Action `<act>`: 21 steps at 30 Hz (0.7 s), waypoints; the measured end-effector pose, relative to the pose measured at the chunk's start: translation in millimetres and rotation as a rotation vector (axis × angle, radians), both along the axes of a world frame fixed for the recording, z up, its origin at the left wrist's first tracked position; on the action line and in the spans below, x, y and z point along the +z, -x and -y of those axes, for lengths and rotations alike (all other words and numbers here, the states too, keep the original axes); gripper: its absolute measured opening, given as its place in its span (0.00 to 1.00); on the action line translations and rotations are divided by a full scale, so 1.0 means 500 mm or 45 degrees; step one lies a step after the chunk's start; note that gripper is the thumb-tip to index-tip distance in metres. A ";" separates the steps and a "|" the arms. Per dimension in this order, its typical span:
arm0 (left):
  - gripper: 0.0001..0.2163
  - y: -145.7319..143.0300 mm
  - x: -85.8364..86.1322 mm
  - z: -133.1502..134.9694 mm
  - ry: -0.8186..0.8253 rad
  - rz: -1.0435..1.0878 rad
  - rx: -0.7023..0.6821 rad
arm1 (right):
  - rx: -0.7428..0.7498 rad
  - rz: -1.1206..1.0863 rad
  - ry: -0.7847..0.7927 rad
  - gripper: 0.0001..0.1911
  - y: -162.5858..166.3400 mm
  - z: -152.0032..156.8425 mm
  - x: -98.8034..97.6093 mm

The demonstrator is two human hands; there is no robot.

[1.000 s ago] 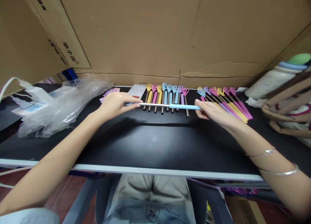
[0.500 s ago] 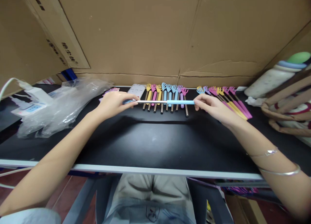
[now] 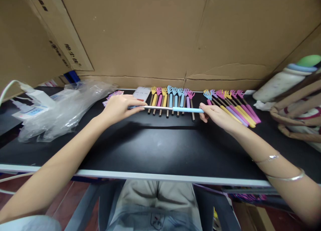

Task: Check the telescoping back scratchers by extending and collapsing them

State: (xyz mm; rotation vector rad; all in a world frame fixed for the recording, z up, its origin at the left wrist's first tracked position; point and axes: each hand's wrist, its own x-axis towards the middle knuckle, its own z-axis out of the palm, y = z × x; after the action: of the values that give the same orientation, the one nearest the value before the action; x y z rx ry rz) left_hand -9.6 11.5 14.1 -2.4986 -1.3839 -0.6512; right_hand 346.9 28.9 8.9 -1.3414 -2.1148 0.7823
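A back scratcher [image 3: 187,109] with a light blue grip and a metal rod is held level above the black table. My left hand [image 3: 122,107] pinches its rod end, and the fingers hide most of the head there. My right hand [image 3: 213,113] grips the far end of the blue handle. Behind it, several small back scratchers [image 3: 171,100] in yellow, pink, blue and purple lie in a row, claw heads toward the cardboard. To the right lies a second group of longer-handled back scratchers [image 3: 242,110], partly covered by my right hand.
Crumpled clear plastic bags [image 3: 67,110] and a white power strip [image 3: 35,112] lie on the left. A phone [image 3: 141,93] rests behind my left hand. On the right stand a bottle [image 3: 283,82] and a brown-strapped bag [image 3: 296,114]. Cardboard [image 3: 150,33] walls the back.
Both hands keep hold of the back scratcher. It has dropped slightly nearer the table edge, its blue end lower, and my right hand has shifted a little left and down.
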 end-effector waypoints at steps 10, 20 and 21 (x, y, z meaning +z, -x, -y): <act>0.13 -0.009 0.014 0.013 -0.047 -0.042 0.137 | -0.076 -0.217 -0.058 0.23 -0.010 0.007 0.032; 0.15 0.000 0.018 0.009 0.036 -0.041 0.121 | 0.091 -0.179 -0.079 0.17 -0.002 0.011 0.029; 0.15 0.001 0.017 0.008 0.036 -0.045 0.121 | 0.117 -0.183 -0.080 0.18 0.000 0.012 0.027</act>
State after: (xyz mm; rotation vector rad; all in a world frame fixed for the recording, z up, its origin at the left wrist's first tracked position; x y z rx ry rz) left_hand -10.2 7.4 22.4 -2.4358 -1.4985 -0.5692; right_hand 346.8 23.1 22.5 -1.1279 -2.0813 0.8171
